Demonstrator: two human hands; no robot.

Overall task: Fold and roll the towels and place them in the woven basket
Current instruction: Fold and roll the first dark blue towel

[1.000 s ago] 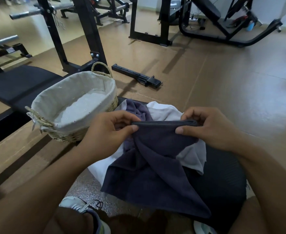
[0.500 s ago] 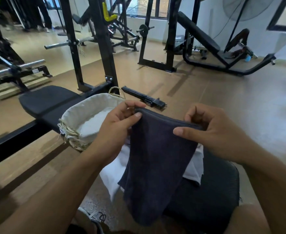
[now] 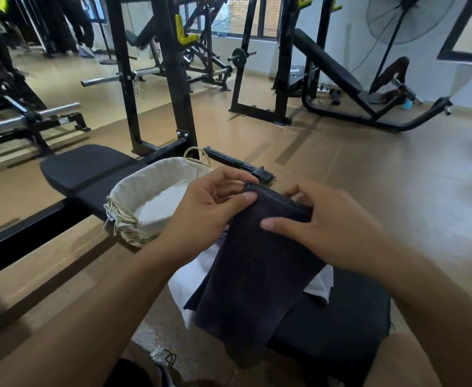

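Dark grey towel (image 3: 254, 269): held up in front of the person, folded lengthwise, top hem stretched between the two hands, the rest hanging down over the black padded seat (image 3: 341, 325) to a loose lower end. Left hand (image 3: 209, 216): thumb laid on the near face at the towel's upper left corner, fingers curled behind it, pinching the hem. Right hand (image 3: 332, 227): thumb pressed flat on the near face a little below the top edge, fingers curled over the hem behind, gripping the upper right part. White towel (image 3: 193, 277): lying crumpled on the seat beneath and behind the dark one, showing at the left side and again at the right edge below the right wrist. Woven basket (image 3: 145, 202): standing on the black flat bench (image 3: 87, 169) just left of the left hand, lined with off-white cloth, a plaited loop handle at its far rim and another at its near left; what can be seen of its inside holds only the liner, the right part being hidden by the left hand. Surroundings: tan gym floor (image 3: 368, 177), black rack uprights (image 3: 173, 79) behind the basket, an incline bench (image 3: 329, 65) at the far right, a large pedestal fan (image 3: 405, 18) in the upper right corner.
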